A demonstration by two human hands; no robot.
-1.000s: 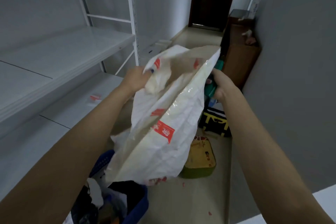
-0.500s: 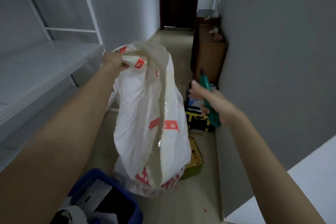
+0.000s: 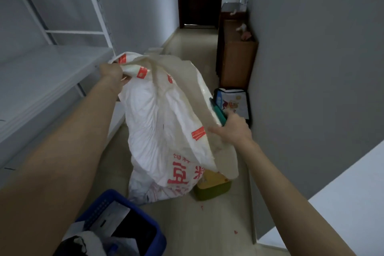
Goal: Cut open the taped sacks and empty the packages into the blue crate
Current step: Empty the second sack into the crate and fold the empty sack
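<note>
A limp white woven sack (image 3: 164, 122) with red print and red tape patches hangs in front of me, its bottom near the floor. My left hand (image 3: 111, 75) grips its bunched upper edge at the left. My right hand (image 3: 232, 131) holds a teal-handled cutter (image 3: 218, 113) and its thumb touches the sack's right edge. The blue crate (image 3: 124, 214) stands at the bottom left, with dark and white packages inside it.
White metal shelving (image 3: 52, 72) runs along the left. A yellow-green box (image 3: 212, 187) lies on the floor behind the sack. A black printed bag (image 3: 234, 102) and a brown cabinet (image 3: 236, 56) stand by the grey right wall. A dark door closes the corridor.
The sack has swung away from over the crate and now hangs lower, toward the floor. My right hand, with the cutter, has come back to the sack's right edge.
</note>
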